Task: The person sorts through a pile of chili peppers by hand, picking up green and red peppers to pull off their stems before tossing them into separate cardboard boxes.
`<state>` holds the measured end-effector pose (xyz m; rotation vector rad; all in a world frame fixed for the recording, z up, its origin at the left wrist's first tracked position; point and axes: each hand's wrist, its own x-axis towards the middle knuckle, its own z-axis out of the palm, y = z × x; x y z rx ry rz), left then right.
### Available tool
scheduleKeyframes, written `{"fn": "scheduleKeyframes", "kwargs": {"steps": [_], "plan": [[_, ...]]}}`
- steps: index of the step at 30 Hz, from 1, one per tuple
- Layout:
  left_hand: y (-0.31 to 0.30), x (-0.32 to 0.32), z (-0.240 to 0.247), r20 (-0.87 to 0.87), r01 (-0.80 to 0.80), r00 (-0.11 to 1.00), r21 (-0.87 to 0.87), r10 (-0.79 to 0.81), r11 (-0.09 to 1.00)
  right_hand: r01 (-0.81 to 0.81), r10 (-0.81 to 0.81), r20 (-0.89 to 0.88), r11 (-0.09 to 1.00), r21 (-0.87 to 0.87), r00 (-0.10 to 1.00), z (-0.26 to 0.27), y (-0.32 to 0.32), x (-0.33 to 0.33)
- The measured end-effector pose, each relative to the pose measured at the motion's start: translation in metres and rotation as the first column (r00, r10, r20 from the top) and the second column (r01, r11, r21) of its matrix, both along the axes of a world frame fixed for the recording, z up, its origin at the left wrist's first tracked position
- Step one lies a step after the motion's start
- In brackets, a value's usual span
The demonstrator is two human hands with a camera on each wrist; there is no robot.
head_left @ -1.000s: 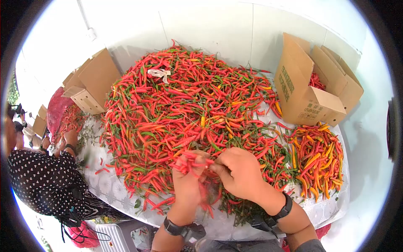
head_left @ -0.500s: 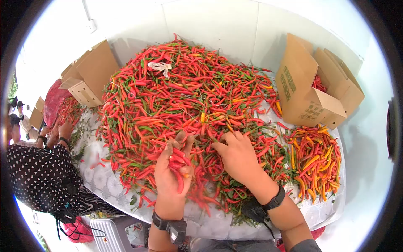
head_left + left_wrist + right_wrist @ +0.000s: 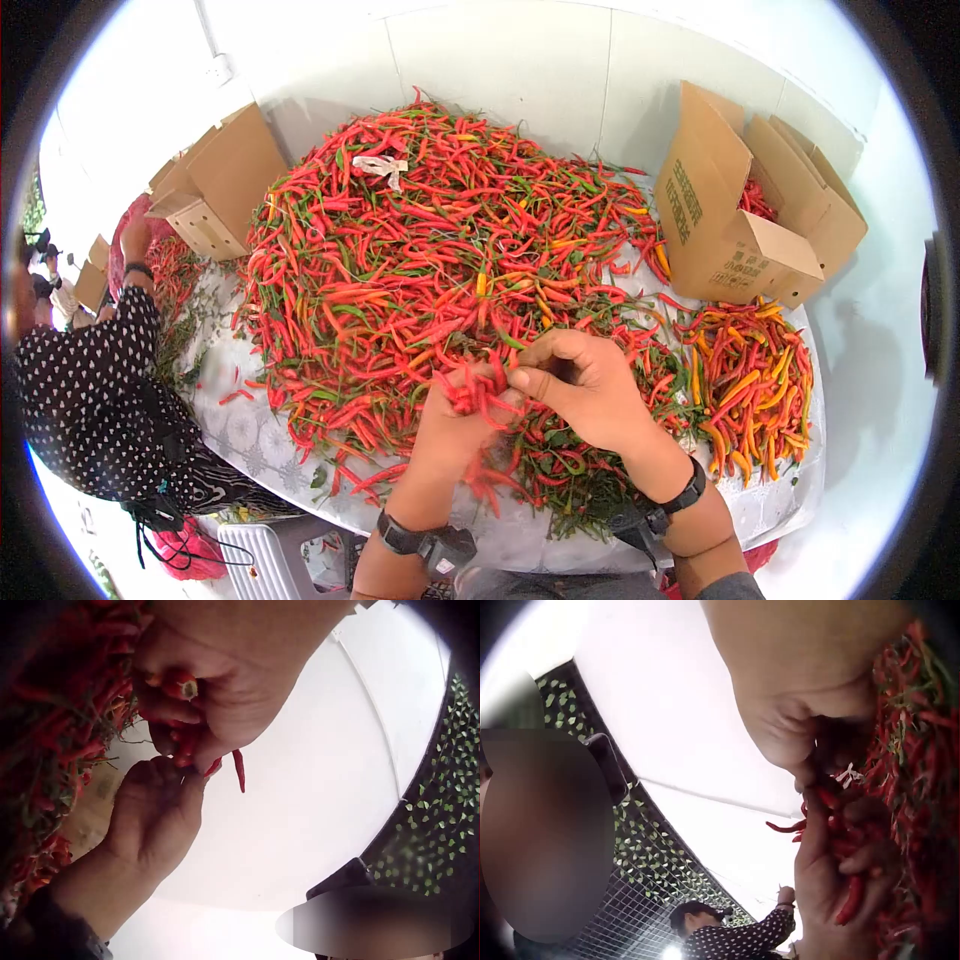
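My left hand (image 3: 452,425) is curled round several red chilies (image 3: 470,392) at the front of a large chili heap (image 3: 400,240). In the left wrist view a cut-looking chili end (image 3: 182,685) shows between its fingers, and a thin red chili (image 3: 239,771) sticks out. My right hand (image 3: 592,390) meets the left hand's fingertips, thumb and index finger brought together at the chilies; the right wrist view shows this too, with a red chili (image 3: 850,900) lying in the left palm. Whatever lies between the right fingertips is too hidden to make out.
An opened cardboard box (image 3: 700,200) stands at the back right, with a smaller pile of orange and red chilies (image 3: 755,385) in front. Another box (image 3: 225,180) is at the back left. A person in a dotted top (image 3: 85,400) works at the left; a white stool (image 3: 262,555) stands below.
The right hand has come off the heap and joined the left, which has moved right and closed from a looser, palm-up hold. The person at the left has raised an arm.
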<state>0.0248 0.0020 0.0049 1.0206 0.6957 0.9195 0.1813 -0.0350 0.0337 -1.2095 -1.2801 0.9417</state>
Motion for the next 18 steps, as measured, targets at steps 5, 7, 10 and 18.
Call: {"fn": "scheduleKeyframes", "kwargs": {"steps": [5, 7, 10, 18], "plan": [[0.003, -0.005, 0.000, 0.126, 0.006, 0.992, -0.117, 0.009, 0.993, 0.119, -0.119, 0.006, 0.992, -0.043, 0.993, 0.001, -0.001, -0.001], [0.006, -0.006, -0.001, 0.193, -0.006, 0.981, -0.151, 0.035, 0.989, 0.026, -0.025, 0.187, 1.000, -0.006, 0.982, 0.002, -0.004, 0.000], [0.006, -0.005, 0.007, 0.234, -0.100, 0.961, -0.200, 0.146, 0.975, -0.028, -0.072, 0.521, 0.983, 0.181, 0.850, -0.013, 0.000, 0.002], [0.032, -0.038, -0.007, 0.598, 0.181, 0.790, -0.443, 0.138, 0.878, -0.147, -0.127, 0.851, 0.961, 0.232, 0.510, -0.040, 0.002, -0.015]]}}
